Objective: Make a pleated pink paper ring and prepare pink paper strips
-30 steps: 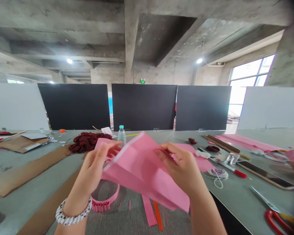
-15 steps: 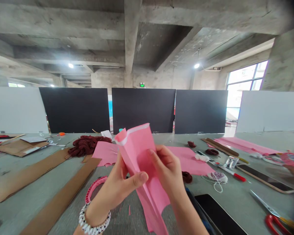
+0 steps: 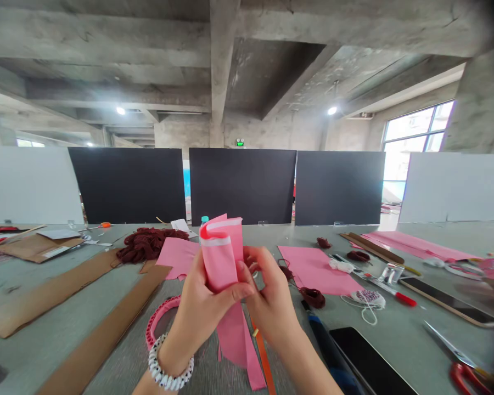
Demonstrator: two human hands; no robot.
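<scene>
A pink sheet (image 3: 219,263), folded over with a white strip along its top edge, is held up in front of me above the table; whether it is paper or felt I cannot tell. My left hand (image 3: 208,299) grips it from the left, thumb across the front. My right hand (image 3: 267,291) pinches its right side, the fingers curled. Below the hands the sheet's lower end hangs down, beside an orange strip (image 3: 264,356). Near my left wrist lies a pink braided ring (image 3: 156,321), partly hidden by the wrist.
Cardboard strips (image 3: 107,329) and dark red yarn (image 3: 148,244) lie to the left. On the right are a pink sheet (image 3: 313,269), white yarn (image 3: 368,299), a black phone (image 3: 370,356), another phone (image 3: 448,302) and red-handled scissors (image 3: 463,367). Black panels (image 3: 242,186) stand behind.
The sheet's top has been folded over into a narrower, rounded bend. My right hand has shifted slightly left and closer to my left hand. The orange strip now shows.
</scene>
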